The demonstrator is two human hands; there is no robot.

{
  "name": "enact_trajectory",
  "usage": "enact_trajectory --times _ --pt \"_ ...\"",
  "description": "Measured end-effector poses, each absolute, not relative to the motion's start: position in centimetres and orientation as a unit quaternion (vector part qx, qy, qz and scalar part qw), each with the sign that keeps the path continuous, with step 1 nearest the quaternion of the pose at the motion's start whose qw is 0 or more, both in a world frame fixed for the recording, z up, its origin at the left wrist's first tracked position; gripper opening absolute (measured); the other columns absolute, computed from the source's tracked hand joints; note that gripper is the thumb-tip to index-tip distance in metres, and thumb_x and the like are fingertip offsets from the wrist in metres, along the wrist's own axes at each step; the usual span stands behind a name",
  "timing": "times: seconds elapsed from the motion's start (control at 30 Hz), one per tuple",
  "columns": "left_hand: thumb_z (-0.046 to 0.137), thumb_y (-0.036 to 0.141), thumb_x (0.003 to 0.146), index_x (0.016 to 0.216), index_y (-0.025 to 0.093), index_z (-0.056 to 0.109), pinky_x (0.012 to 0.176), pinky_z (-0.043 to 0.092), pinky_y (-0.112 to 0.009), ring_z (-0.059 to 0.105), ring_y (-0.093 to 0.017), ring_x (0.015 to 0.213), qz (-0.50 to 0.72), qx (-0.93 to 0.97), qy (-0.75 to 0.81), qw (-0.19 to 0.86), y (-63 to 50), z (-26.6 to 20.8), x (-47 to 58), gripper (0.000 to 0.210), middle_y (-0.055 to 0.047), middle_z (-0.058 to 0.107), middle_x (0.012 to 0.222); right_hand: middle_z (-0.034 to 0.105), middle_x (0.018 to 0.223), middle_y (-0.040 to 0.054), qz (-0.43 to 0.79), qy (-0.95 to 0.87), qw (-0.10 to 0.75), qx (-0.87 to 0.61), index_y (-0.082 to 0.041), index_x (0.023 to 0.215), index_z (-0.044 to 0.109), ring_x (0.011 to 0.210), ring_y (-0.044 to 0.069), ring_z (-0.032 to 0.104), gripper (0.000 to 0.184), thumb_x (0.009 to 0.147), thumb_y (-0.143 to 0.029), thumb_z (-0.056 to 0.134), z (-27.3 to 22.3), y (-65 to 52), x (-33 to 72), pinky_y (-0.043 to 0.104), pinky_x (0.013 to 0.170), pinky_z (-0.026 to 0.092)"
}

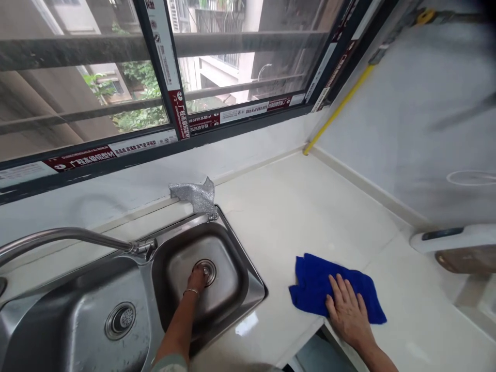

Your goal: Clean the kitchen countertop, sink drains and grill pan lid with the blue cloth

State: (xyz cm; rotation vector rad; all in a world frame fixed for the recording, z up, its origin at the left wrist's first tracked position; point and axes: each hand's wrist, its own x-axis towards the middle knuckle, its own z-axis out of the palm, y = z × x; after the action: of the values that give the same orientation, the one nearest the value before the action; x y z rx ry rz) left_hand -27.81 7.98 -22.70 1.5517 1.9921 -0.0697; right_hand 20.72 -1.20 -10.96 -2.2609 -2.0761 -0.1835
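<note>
Left hand (197, 278) is curling at the sink's (254, 297) drain (212, 273), apparently working it, grip unclear; right hand (348, 314) is lying outspread, gripping nothing, on the counter's (279, 206) blue cloth (316, 283). Lifting either would need pinching.

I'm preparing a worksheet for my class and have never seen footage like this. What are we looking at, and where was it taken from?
There is no robot here: one person works with two bare hands. The single picture comes from a camera worn on the head, looking forward and down. The left hand reaches into the right basin of a steel double sink, its fingers at the drain; whether they grip anything is unclear. The right hand lies spread on a blue cloth, on the pale countertop. A silvery cloth drapes at the sink's back edge, and a faucet arches over the left basin.
</note>
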Motion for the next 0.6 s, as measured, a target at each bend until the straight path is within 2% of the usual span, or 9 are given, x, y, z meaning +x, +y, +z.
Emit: enact_trajectory --times 0.33,0.6 --pt "0.070 0.028 0.086 0.120 0.015 0.060 0.104 0.047 -0.051 0.056 -0.028 0.121 -0.040 0.616 0.707 0.345 10.2 -24.0 -28.6 0.037 -0.012 0.060 0.129 0.025 0.161 0.0113 -0.047 -0.622 0.035 -0.781 -0.019 0.158 0.017 0.148 0.033 0.023 0.068 0.096 -0.047 0.016 -12.0 -10.5 25.3 0.059 0.113 0.030" --pt "0.061 0.023 0.090 0.113 0.012 0.061 0.101 0.049 -0.047 0.063 -0.025 0.109 0.022 0.605 0.702 0.376 9.7 -20.8 -28.6 0.025 -0.012 0.067 0.116 0.030 0.159 0.0157 -0.067 -0.544 0.014 -0.836 -0.009 0.152 0.033 0.149 0.030 0.019 0.069 0.095 -0.043 0.014 -11.5 -6.7 25.5 0.059 0.115 0.023"
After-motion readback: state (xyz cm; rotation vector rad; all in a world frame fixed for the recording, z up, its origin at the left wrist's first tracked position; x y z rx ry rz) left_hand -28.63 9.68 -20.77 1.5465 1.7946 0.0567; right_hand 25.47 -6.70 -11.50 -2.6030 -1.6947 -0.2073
